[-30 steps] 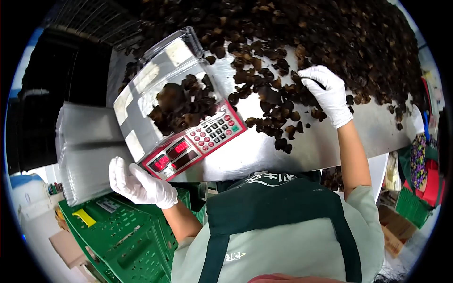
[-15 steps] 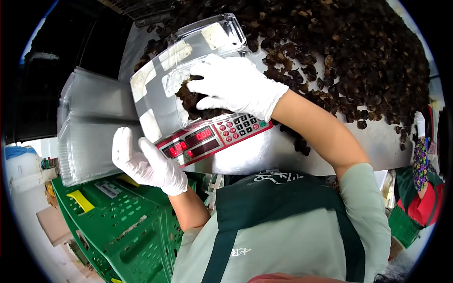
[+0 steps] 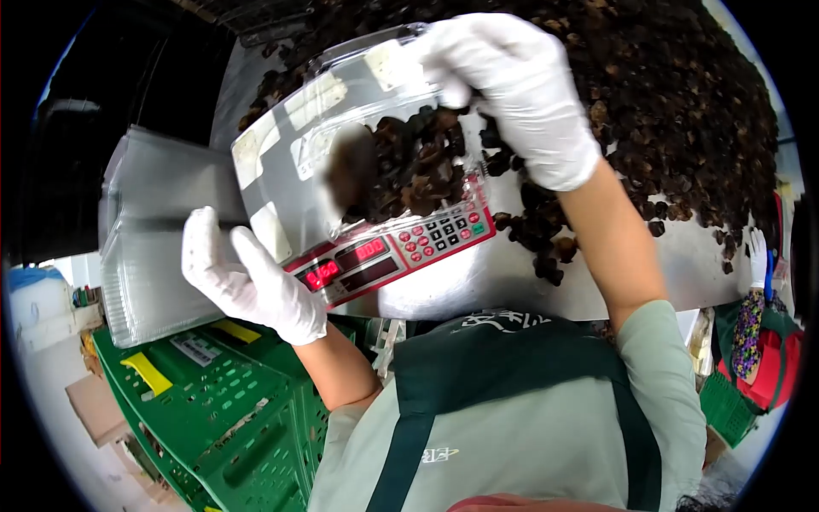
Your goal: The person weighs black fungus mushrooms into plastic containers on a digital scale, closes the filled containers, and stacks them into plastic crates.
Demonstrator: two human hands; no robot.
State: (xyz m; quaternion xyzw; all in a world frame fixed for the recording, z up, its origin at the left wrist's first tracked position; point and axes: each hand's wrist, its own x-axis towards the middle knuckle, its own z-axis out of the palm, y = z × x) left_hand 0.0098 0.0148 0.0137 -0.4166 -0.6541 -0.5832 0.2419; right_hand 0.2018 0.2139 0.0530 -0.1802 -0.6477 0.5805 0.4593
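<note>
My right hand [image 3: 520,98], in a white glove, is raised over the far right corner of the scale. Its fingers are loosely bent, slightly blurred, and no held piece shows. A clear plastic container [image 3: 473,183] rests on the scale plate [image 3: 286,145], filled with dark brown pieces that look like wood ear mushrooms [image 3: 418,162]. One dark clump [image 3: 350,171] at its left is smeared by motion. My left hand [image 3: 256,282], also gloved, hovers at the scale's near left corner with fingers apart and nothing in it. Red digits glow on the scale's panel [image 3: 375,256].
A large heap of mushrooms [image 3: 674,111] covers the back and right of the metal table [image 3: 597,282]. Nested clear containers [image 3: 171,247] stand to the left. Green crates [image 3: 230,401] are below. Another person's gloved hand [image 3: 758,256] shows at far right.
My right hand has lifted off the container and moved right, uncovering the mushrooms inside. The first weight reading has risen. My left hand has shifted slightly left and stays open.
</note>
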